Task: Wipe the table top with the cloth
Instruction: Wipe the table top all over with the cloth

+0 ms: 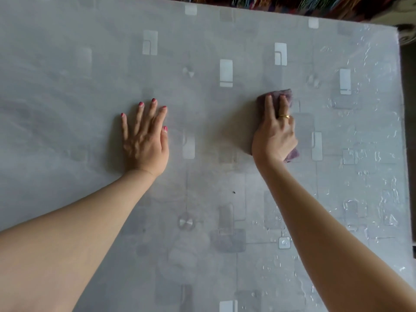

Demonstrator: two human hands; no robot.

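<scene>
The table top (202, 52) fills the view, grey with a pattern of pale rectangles under a shiny clear cover. A folded purple cloth (283, 95) lies on it right of centre. My right hand (274, 134) presses flat on the cloth with straight fingers, and the cloth shows beyond the fingertips and under the heel of the palm. My left hand (146, 138) rests flat on the bare table left of centre, fingers spread, holding nothing. Water droplets and streaks (369, 154) glisten on the right part of the table.
The table's far edge runs along the top and its right edge (401, 109) down the right side. A multicoloured rug (315, 5) lies on the floor beyond the far edge. A small dark speck (234, 192) sits on the table between my forearms.
</scene>
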